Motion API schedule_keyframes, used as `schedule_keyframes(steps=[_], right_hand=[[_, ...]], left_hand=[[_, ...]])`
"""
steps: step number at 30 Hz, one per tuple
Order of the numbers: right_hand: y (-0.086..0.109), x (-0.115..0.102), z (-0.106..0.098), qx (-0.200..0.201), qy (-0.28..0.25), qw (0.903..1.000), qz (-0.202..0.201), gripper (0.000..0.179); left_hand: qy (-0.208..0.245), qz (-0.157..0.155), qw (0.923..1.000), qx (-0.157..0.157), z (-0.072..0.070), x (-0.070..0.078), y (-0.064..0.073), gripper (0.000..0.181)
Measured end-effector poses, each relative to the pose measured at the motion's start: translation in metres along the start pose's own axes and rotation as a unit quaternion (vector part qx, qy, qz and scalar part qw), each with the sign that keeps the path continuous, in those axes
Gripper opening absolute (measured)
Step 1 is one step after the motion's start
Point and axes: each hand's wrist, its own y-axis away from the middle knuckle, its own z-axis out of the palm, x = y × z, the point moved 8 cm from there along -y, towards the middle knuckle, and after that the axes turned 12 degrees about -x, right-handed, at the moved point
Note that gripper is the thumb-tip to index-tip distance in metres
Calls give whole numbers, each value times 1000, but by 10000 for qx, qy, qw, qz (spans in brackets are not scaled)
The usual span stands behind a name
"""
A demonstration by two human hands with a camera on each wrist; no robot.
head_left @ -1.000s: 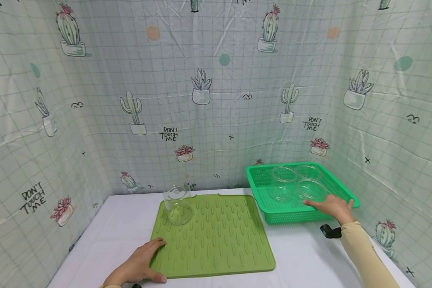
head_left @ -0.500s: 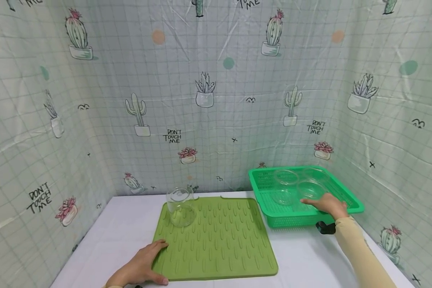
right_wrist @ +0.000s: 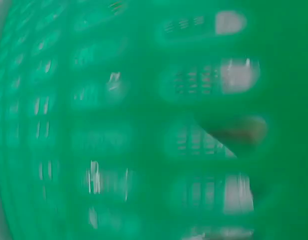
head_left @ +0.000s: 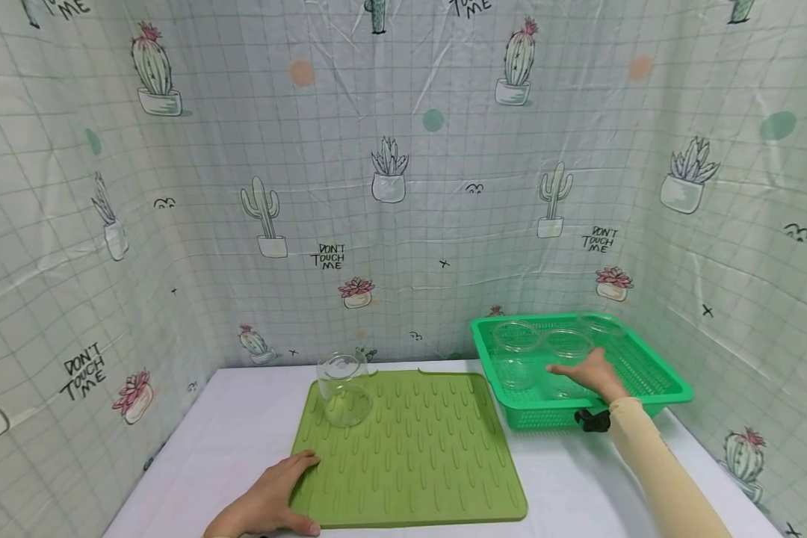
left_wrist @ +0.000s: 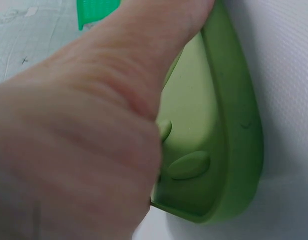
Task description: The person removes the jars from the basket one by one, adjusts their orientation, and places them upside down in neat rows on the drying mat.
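Note:
My right hand (head_left: 593, 373) reaches over the front rim of a green perforated basket (head_left: 534, 417). It holds a clear glass (head_left: 565, 345), thumb across the front, other fingers mostly hidden behind. A second clear glass (head_left: 514, 355) stands just left of it, and a third glass (head_left: 601, 323) sits at the back right of the basket. My left hand (head_left: 265, 493) rests at the near left corner of a green ridged mat (head_left: 417, 448), fingers on its left edge, thumb by the front edge. Another clear glass (head_left: 345, 388) stands on the mat's far left.
A white-covered table (head_left: 242, 418) lies under everything. Cactus-printed curtains (head_left: 437, 224) close off the back and both sides. In the right wrist view the basket's wall (right_wrist: 144, 125) fills the picture, blurred.
My right hand has moved left inside the basket. The glass at it and the one beside it have shifted left too. My left hand stays at the mat, while the head view has turned slightly.

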Motion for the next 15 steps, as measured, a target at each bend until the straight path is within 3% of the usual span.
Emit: schedule_keyframes(steps=[9, 15], right_hand=[[0, -7, 1, 127, -70, 9998, -124, 125], [-1, -4, 3, 56, -158, 9997, -159, 127]], left_hand=[[235, -293, 9992, -133, -1, -7, -3, 101], [240, -192, 9995, -104, 1, -5, -2, 99]])
